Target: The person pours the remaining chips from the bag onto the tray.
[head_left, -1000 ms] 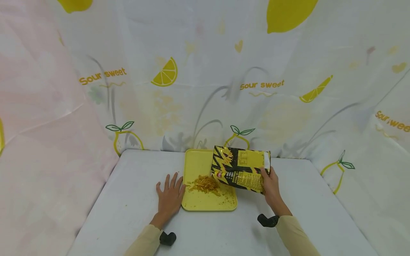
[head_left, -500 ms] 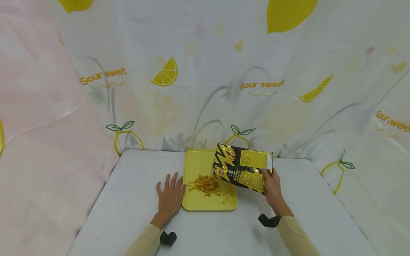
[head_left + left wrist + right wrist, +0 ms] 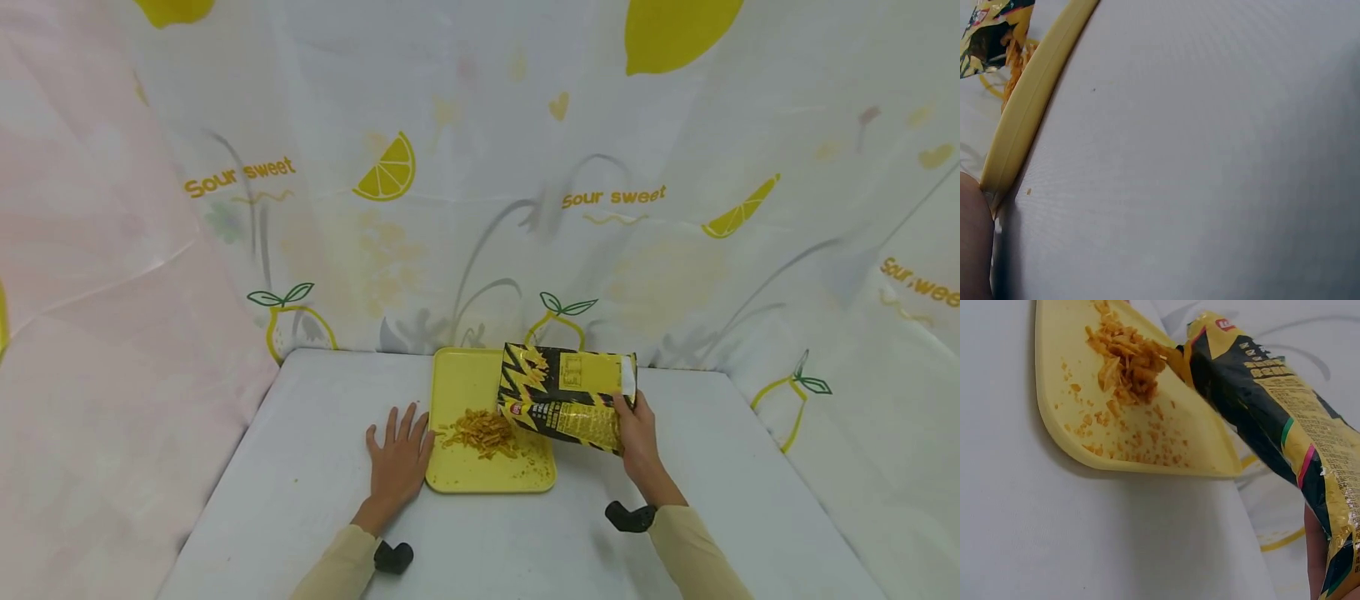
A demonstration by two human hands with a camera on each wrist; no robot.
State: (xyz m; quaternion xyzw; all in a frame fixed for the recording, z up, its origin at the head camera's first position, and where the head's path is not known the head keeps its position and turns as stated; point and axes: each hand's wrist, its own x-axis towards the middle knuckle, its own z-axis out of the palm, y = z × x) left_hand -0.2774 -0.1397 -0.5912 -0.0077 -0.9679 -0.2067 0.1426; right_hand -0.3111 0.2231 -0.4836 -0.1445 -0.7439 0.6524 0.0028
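Observation:
My right hand (image 3: 639, 440) grips the end of a yellow and black snack bag (image 3: 570, 398), thumb on top. The bag lies tilted over the right side of a yellow tray (image 3: 465, 375), its mouth low to the left. In the right wrist view, orange-brown snack sticks (image 3: 1129, 359) show at the bag's mouth and in a heap beneath it. Crumbs (image 3: 1141, 440) are scattered across the tray's near part. My left hand (image 3: 399, 458) rests with spread, straight fingers at the tray's left edge. In the left wrist view, part of that hand touches the tray's side (image 3: 1029, 106).
The tray stands on a white table (image 3: 315, 483). Behind the table hangs a white cloth (image 3: 480, 233) with lemon prints. A small crumb (image 3: 1029, 191) lies on the table beside the tray. Each wrist bears a black camera mount (image 3: 630, 517).
My right hand and the bag have shifted slightly right; the bag rose a little, then dropped back. The snack heap looks slightly rearranged. My left hand has stayed put.

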